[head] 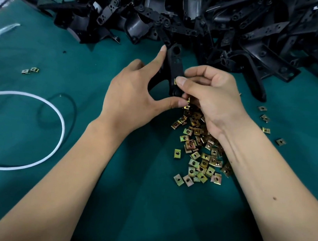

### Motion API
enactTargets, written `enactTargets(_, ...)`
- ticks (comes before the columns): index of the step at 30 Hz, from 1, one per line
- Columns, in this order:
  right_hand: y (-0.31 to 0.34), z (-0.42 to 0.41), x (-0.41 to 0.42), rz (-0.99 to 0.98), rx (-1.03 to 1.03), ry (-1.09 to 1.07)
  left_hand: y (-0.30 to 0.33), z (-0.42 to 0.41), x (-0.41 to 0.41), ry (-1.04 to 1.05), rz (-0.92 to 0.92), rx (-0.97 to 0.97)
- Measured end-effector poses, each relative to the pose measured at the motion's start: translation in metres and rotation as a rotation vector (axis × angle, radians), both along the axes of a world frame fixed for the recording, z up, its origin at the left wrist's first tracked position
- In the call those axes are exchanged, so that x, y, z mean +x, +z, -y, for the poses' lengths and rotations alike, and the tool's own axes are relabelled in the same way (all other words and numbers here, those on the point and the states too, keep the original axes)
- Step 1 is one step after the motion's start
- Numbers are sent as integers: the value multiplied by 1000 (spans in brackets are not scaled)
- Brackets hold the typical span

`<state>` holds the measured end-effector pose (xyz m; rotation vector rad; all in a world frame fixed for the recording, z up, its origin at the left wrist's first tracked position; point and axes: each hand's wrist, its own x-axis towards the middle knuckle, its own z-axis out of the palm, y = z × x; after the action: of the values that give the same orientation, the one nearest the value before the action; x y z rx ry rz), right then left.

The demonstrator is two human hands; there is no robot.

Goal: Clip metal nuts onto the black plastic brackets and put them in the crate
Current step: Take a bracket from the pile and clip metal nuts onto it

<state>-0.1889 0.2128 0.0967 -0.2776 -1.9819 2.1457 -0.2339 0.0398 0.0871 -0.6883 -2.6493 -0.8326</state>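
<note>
Above the green surface point(41, 52), your left hand point(134, 98) holds one bracket point(174, 69); your right hand point(208, 94) pinches a nut point(176, 81) onto its edge. Bracket heap point(209, 21) and loose nuts point(200, 152) remain; crate unseen, so most work is left.

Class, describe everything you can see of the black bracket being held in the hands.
The black bracket is a flat, matte, plastic-looking arm with a rounded far end holding a round hole and smaller holes below. It is held above the green table, pointing away towards the pile of brackets. The left hand holds it between forefinger and thumb; the right hand pinches a metal nut onto its near edge. Its lower part is hidden.
</note>
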Motion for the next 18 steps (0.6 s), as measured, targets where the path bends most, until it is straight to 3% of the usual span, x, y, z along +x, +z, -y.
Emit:
enactTargets(3,0,-2,0,-45,178,-23,-3,-2,1,48,-11,-80)
enactTargets(7,0,-18,-2,-78,897,-148,-4,-1,-1,147,6,-94)
enactTargets(10,-1,-20,-1,34,1176,-9,-5,1,-1,162,15,-95)
enactTargets(12,-3,-17,-3,79,1231,38,-6,1,0,159,25,-100)
enactTargets(18,-6,-19,-4,30,1106,16,-4,1,0,123,51,-102)
